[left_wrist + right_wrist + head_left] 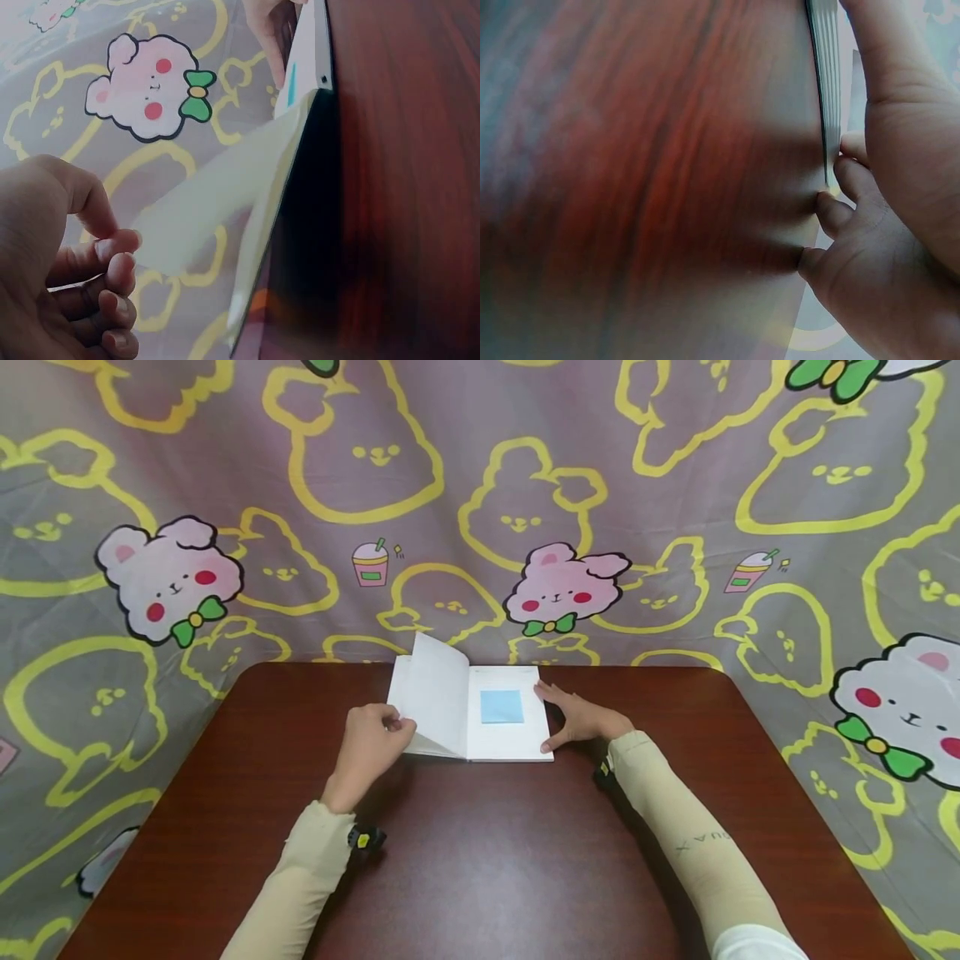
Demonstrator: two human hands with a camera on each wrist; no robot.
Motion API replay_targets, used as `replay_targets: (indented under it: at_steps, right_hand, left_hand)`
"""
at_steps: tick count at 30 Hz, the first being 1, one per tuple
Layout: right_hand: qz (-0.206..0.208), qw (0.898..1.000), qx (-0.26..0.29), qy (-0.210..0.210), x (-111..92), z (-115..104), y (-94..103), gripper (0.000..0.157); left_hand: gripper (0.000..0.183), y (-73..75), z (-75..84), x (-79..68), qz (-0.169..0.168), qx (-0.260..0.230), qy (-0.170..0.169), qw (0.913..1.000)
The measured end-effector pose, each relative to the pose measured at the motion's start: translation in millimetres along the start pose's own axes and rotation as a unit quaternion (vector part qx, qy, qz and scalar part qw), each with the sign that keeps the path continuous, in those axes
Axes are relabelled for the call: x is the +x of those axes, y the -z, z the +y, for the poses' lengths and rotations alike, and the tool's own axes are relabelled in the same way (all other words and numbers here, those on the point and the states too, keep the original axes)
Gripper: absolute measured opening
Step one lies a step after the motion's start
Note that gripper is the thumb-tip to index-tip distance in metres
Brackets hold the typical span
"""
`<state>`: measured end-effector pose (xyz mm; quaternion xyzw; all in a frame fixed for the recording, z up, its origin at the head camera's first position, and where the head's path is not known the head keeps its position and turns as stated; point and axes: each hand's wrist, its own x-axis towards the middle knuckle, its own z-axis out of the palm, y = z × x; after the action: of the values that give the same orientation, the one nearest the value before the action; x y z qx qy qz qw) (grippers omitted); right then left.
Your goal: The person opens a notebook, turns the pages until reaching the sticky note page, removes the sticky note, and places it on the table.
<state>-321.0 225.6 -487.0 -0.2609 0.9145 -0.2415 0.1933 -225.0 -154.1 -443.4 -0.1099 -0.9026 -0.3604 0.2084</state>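
Note:
An open book with white pages lies near the far edge of the table. On its right-hand page is a light blue square sticky note. My left hand pinches the outer edge of a raised page between thumb and fingertips. In the left wrist view that page slants up from the spine to the fingers. At the book's right side my right hand rests with fingers spread, thumb at the lower corner and fingertips at the upper edge. The right wrist view shows the page stack edge-on beside the fingers.
A dark reddish-brown table with rounded far corners carries the book. Right behind it hangs a grey curtain printed with yellow outlines and white cartoon animals. A dark wrist device sits at the left cuff.

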Motion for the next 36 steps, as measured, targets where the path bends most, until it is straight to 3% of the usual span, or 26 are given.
replay_targets:
  at_steps: [9,14,19,23,32,36]
  right_hand:
    - [0.001,1.000,0.012,-0.011,-2.7,-1.4,0.4,0.126]
    - [0.000,1.000,0.013,-0.008,-2.6,-0.2,0.1,0.125]
    - [0.001,1.000,0.015,-0.003,-2.1,1.2,0.3,0.125]
    - [0.000,1.000,0.008,0.000,-1.5,1.9,0.1,0.125]
    - [0.000,1.000,0.005,0.004,-0.9,0.9,-0.1,0.125]
    - [-0.002,1.000,0.010,0.006,-0.5,-0.2,1.0,0.125]
  left_hand:
    - [0.023,-3.7,-15.6,-2.9,-0.009,-0.003,0.042,0.9991]
    - [0.033,-3.1,-23.1,-6.5,-0.043,0.014,0.078,0.9959]
    - [0.038,-5.5,-32.0,-9.2,-0.110,0.056,0.125,0.9844]
    - [0.040,-10.1,-37.4,-9.1,-0.155,0.081,0.141,0.9743]
    - [0.041,-14.5,-42.7,-6.0,-0.222,0.117,0.155,0.9555]
    - [0.035,-11.9,-42.7,-4.0,-0.225,0.125,0.172,0.9509]
